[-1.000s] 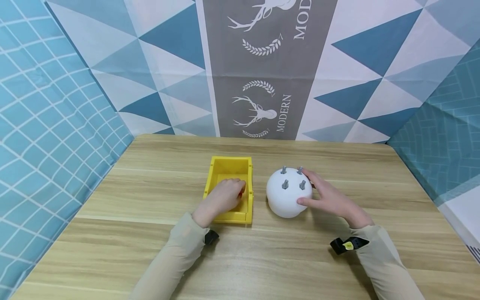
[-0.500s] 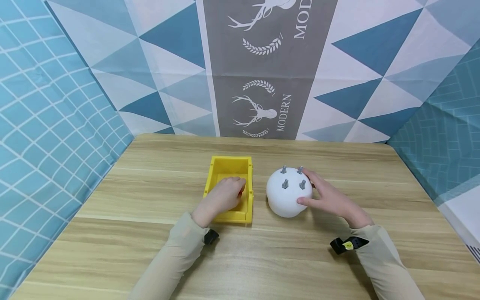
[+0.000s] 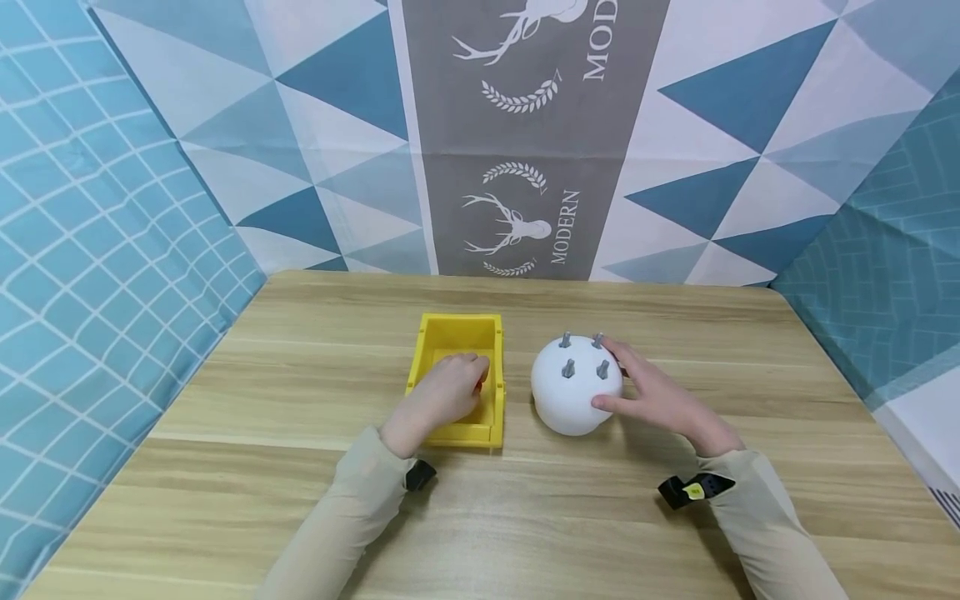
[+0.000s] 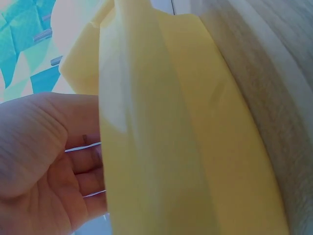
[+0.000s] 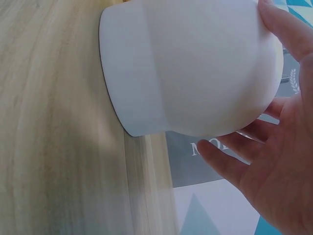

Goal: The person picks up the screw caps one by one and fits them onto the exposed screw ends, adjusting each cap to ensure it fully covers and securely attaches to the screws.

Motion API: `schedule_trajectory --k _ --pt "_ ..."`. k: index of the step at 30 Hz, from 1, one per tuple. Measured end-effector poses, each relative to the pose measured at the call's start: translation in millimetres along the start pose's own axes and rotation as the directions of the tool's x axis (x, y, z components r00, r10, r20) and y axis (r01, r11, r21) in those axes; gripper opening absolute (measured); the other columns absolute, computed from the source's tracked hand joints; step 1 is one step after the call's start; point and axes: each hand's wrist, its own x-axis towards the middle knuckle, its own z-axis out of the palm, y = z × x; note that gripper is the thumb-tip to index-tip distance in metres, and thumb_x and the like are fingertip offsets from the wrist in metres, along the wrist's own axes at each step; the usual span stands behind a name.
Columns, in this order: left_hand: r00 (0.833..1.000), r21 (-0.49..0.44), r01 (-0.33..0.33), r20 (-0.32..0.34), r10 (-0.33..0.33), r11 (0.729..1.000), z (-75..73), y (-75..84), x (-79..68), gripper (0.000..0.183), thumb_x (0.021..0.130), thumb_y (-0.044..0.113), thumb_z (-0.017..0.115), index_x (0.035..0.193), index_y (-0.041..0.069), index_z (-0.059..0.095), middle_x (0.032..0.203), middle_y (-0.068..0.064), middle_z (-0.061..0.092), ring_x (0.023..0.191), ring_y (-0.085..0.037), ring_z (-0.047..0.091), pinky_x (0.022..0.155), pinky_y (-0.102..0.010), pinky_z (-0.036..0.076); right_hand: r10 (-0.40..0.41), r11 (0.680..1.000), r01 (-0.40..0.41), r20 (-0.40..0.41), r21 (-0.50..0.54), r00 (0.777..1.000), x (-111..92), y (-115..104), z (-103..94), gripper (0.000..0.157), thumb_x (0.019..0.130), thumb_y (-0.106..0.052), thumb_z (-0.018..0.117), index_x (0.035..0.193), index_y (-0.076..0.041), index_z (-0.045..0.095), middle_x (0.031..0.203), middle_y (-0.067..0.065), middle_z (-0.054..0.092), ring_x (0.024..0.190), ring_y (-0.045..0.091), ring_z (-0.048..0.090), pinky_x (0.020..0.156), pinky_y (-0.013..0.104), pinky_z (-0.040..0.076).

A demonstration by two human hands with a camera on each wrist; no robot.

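My left hand (image 3: 450, 390) reaches down into a yellow plastic bin (image 3: 491, 435), back of the hand upward. Its fingertips are hidden in the head view, with a small red spot beside them. In the left wrist view the bin's wall (image 4: 146, 122) covers the finger ends, so what they hold cannot be seen. My right hand (image 3: 660, 396) holds a white dome-shaped piece (image 3: 566, 408) from its right side, thumb on the near side and forefinger on the far side. Several grey bolts (image 3: 568, 368) stick up from its top. In the right wrist view the dome (image 5: 210, 68) has a wider flat-sided base.
Both things stand side by side on a wooden table (image 3: 525, 525), with a narrow gap between them. A patterned cloth backdrop (image 3: 517, 150) rises behind the table's far edge. Blue tiled cloth (image 3: 112, 292) hangs along the left.
The whole head view has shifted very slightly. Both hands, the bin and the white dome keep their places.
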Motion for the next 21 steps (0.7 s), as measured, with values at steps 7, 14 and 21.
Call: schedule_trajectory --k 7,14,21 --pt "0.999 0.003 -0.014 -0.046 0.014 1.0 -0.6 -1.9 -1.1 0.01 0.075 -0.002 0.061 0.079 0.006 0.055 0.068 -0.003 0.052 0.062 -0.017 0.05 0.061 -0.028 0.044 -0.004 1.0 0.004 -0.018 -0.019 1.0 0.6 -0.3 0.9 0.093 0.076 -0.045 0.068 0.144 -0.008 0.017 0.145 0.017 0.026 0.124 0.036 0.039 0.097 0.055 0.034" --pt "0.997 0.011 -0.042 -0.07 0.043 0.999 -3.1 -3.1 -1.5 0.008 0.075 -0.001 0.059 0.077 0.004 0.054 0.066 -0.002 0.05 0.06 -0.017 0.048 0.059 -0.029 0.043 -0.001 1.0 0.0 -0.027 -0.021 1.0 1.0 0.1 1.3 0.093 0.075 -0.047 0.068 0.143 -0.006 0.019 0.144 0.017 0.029 0.121 0.035 0.042 0.097 0.054 0.036" --pt "0.996 0.022 -0.036 -0.079 0.038 0.999 -4.2 -3.1 -1.7 0.009 0.074 0.0 0.062 0.079 0.004 0.055 0.069 -0.003 0.053 0.063 -0.017 0.052 0.062 -0.03 0.046 -0.002 1.0 0.002 -0.033 -0.021 0.999 0.9 1.1 1.6 0.093 0.075 -0.048 0.068 0.143 -0.007 0.02 0.144 0.016 0.029 0.121 0.035 0.042 0.097 0.053 0.036"
